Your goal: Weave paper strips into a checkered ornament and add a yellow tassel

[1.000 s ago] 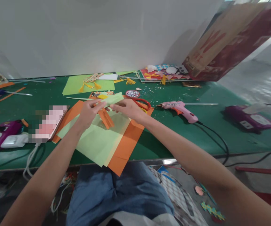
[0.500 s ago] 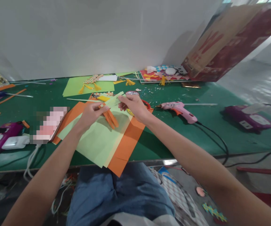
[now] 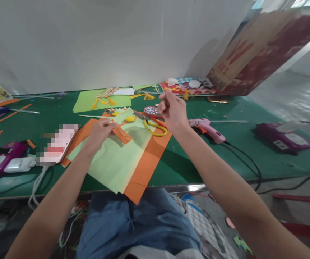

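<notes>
My left hand [image 3: 101,133] pinches folded orange paper strips [image 3: 123,135] above pale green paper sheets [image 3: 114,163]. My right hand [image 3: 173,109] is raised to the right of the sheets, fingers curled in. Whether it holds anything thin cannot be made out. Just left of that hand lie scissors [image 3: 155,128] with red and yellow handles, partly over the sheets. A yellow tassel [image 3: 130,118] lies beside their blades. Orange paper [image 3: 149,163] sticks out from under the green sheets. A pink glue gun [image 3: 211,132] rests right of my right wrist.
A blurred-out phone [image 3: 60,144] lies at left, near a purple power socket block [image 3: 8,158]. Another purple block [image 3: 284,136] stands at right with a black cable. Tasselled paper pieces [image 3: 107,94] and a red craft pile [image 3: 189,86] line the wall. A cardboard box [image 3: 257,54] leans behind.
My right hand has moved up and right, away from my left hand and the pale green strip. The scissors and yellow tassel are now uncovered. The orange strips have turned slightly in my left hand.
</notes>
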`<state>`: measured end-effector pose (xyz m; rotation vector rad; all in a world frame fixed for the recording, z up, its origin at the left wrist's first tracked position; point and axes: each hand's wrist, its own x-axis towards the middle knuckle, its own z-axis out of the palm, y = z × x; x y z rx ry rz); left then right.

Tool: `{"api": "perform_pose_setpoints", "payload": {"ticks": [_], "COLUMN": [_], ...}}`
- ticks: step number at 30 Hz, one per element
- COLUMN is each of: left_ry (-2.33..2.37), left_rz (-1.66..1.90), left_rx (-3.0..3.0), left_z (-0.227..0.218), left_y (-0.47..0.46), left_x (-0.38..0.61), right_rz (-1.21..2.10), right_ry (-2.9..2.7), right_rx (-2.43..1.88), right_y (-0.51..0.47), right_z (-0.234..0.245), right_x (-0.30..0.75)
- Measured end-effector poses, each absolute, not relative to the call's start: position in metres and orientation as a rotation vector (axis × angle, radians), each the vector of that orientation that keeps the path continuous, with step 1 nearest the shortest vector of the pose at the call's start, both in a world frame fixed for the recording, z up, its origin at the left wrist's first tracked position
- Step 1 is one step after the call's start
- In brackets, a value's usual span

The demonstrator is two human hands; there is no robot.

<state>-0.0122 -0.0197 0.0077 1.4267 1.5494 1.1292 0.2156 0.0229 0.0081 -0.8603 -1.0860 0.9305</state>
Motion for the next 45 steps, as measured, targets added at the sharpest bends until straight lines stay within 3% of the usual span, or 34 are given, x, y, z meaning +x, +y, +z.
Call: {"api": "perform_pose_setpoints", "payload": {"ticks": [6,13,20,29,37,45], "left_ry": [1.549,1.338,1.294,1.42,1.499,1.459], "left_rz": [1.142,0.844,0.802,0.907,0.943,0.969], "left_rx": [1.376,1.664,1.74,1.593,1.501,1.483], "left_z": [0.013,0.023,0.025,0.033,0.03,0.025], "left_y": [-0.022,-0.034,-0.035,-0.036,-0.032,-0.03], "left_x": [-0.009,-0.001,-0.004,0.002,0.001,-0.001], "right_rz": [0.895,1.064,1.297,1.262,1.631,1.413], "right_ry": [-0.993,-1.338,-1.73,-1.638,-1.225,-1.042], "right_rx": [-0.759,-0.593,-0.987,-1.13,-0.76,-0.701], "right_y": [0.03,0.009,-0.001,0.005,0.009,0.012], "right_z": [0.008,0.01,0.005,0.014,0.027,0.03], "right_x": [0.222,0.198,0.187,0.2,0.214,0.218]}}
